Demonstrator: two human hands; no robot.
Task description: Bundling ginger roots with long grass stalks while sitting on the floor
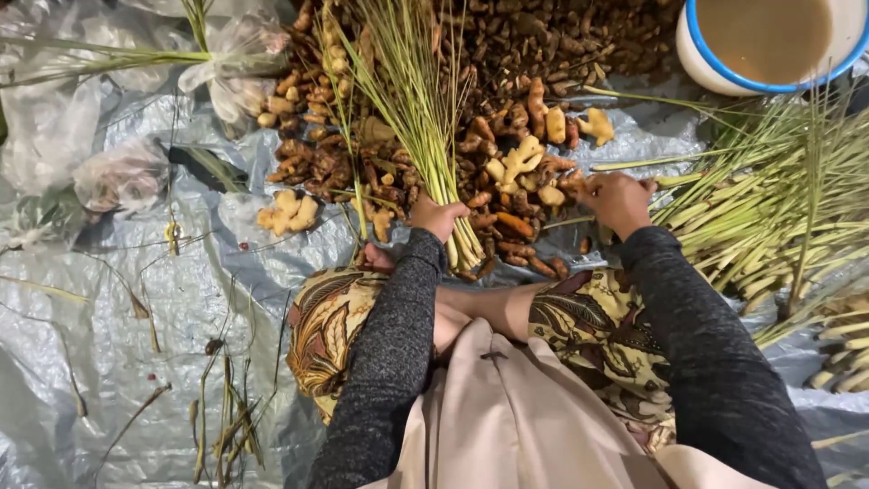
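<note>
Left hand (437,217) clamped round lemongrass bundle (412,118); right hand (618,201) closed on stalk (674,178) from pile

1. Blue-rimmed bowl (769,45) cut off by the top and right edges.
2. Lemongrass bundle (416,118): leaf tips run past the top edge.
3. Right hand (618,201) fingertips hidden among stalks.

clear plastic bags (127,177), upper left

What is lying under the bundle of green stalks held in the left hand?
Under the bundle of green stalks, gripped by the left hand, lies a pile of brown roots on a grey plastic sheet. The roots directly beneath the stalks are covered.
</note>
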